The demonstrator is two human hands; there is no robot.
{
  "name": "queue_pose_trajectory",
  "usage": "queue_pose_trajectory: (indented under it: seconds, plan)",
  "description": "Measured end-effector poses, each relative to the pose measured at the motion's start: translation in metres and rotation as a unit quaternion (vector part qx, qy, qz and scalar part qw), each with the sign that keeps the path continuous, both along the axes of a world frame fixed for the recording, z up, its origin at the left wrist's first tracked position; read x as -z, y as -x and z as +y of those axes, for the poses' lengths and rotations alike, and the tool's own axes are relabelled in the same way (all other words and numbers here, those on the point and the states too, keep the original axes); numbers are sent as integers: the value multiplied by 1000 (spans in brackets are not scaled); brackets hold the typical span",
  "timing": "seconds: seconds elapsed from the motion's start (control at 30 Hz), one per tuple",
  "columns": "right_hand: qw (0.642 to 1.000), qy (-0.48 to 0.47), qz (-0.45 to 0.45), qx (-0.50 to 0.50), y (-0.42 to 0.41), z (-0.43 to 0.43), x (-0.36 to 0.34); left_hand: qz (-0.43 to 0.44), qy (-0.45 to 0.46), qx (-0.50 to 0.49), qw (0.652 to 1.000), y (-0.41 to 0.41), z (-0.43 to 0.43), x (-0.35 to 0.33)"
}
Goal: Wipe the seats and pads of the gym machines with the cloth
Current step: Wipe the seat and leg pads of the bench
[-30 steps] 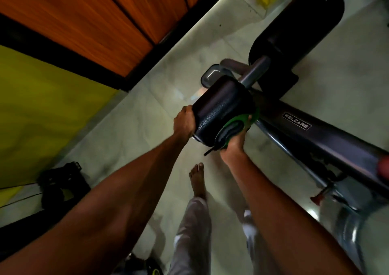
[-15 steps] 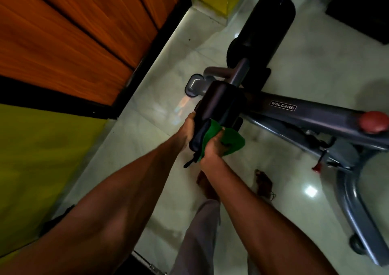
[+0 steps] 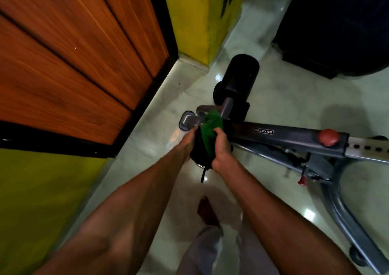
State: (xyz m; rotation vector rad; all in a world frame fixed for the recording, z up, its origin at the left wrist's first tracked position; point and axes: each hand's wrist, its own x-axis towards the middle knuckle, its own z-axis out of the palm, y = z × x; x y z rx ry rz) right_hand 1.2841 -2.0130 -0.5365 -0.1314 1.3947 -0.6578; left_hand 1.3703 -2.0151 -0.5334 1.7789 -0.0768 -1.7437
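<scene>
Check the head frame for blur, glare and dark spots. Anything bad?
Head view: motion blur streaks the wood panels. The right hand and green cloth are soft, yet the WELCARE label reads. There are small glare spots on the glossy floor. The far roller pad and the dark bulk at top right are underexposed and show no detail.

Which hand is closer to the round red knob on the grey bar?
Right. The right hand, gripping the green cloth, is on the side of the black roller pad toward the round red knob; the left hand touches its far side.
</scene>
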Motion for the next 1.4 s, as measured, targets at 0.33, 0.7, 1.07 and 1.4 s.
queue_pose_trajectory:
  seconds: [0.33, 0.7, 1.07, 1.4]
  plan:
    - [946, 236, 211, -64, 57, -85, -5, -67, 109, 33, 991, 2, -97, -49]
    - [860, 311, 359, -189, 92, -143, 49, -93, 66, 246, 963, 75, -216, -40]
    - [747, 313, 555, -188, 107, -217, 130, -215, -55, 193, 956, 52, -283, 48]
    - [668, 415, 532, -314, 79, -271, 178, -143, -41, 175, 973, 54, -303, 102]
